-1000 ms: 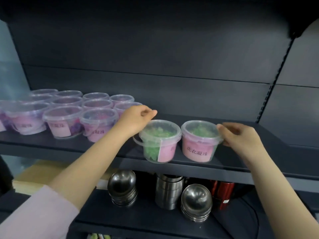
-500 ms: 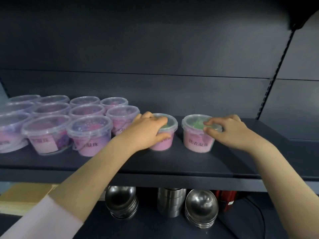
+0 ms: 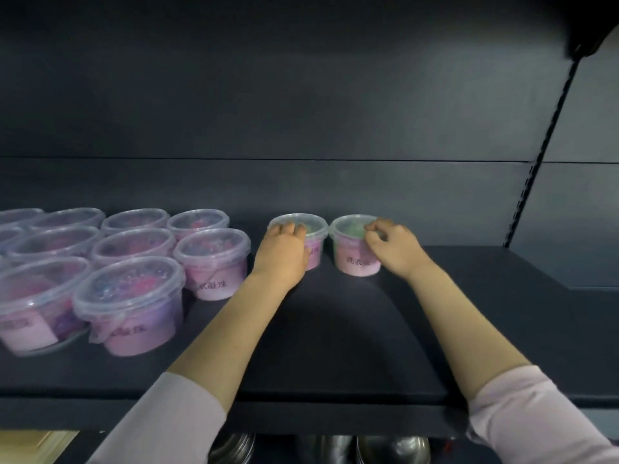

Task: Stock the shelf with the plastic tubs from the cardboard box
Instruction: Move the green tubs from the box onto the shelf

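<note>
Two clear plastic tubs with green contents and pink labels stand side by side near the back wall of the dark shelf (image 3: 351, 329). My left hand (image 3: 284, 249) grips the left tub (image 3: 316, 229) from its front and left side, fingers curled over the lid rim. My right hand (image 3: 392, 244) holds the right tub (image 3: 351, 249) at its right side, fingers curled on the lid edge. Both arms reach deep over the shelf.
Several lidded tubs with pink and purple contents (image 3: 130, 303) fill the shelf's left part in rows. A slotted upright (image 3: 532, 182) runs up at the right. Steel bowls (image 3: 392, 450) show on the lower shelf. A bit of cardboard (image 3: 33, 447) sits at bottom left.
Both tubs have gone from the shelf's front edge to the back, with my hands still on them. My view has come closer and higher over the shelf.
</note>
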Tool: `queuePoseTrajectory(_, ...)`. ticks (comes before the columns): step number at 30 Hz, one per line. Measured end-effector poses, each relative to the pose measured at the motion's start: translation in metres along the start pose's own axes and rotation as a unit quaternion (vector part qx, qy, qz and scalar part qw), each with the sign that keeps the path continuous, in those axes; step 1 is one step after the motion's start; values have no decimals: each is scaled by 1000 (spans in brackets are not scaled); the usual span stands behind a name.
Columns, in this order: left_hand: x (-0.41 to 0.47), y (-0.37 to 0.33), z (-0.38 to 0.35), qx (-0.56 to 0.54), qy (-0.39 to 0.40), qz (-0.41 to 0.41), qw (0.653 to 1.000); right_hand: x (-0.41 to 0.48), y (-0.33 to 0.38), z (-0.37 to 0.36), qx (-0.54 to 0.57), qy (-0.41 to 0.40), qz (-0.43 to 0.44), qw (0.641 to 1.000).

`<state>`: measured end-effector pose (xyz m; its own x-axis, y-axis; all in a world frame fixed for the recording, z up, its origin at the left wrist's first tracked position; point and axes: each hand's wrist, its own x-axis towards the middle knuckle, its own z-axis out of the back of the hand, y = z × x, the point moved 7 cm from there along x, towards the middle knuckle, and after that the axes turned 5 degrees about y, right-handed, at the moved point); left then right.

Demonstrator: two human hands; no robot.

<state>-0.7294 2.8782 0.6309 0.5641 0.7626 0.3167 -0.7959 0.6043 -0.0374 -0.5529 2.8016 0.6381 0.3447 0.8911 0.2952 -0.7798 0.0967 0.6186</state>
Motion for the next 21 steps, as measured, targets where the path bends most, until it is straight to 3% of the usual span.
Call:
queuePoseTrajectory(4, 3, 8, -5, -73, -59, 2, 996, 11, -16, -8, 69, -30, 12, 997)
queuePoseTrajectory(11, 10, 12, -13, -9, -116, -11, 993, 23, -22, -23, 82, -64, 67, 992)
queuePoseTrajectory(18, 10, 26, -11, -65, -122, 25, 990, 35, -26, -37, 121, -2, 79, 989)
queuePoseTrajectory(21, 8, 24, -11, -76, -121, 22, 989, 32, -30, -42, 126, 6, 45, 991)
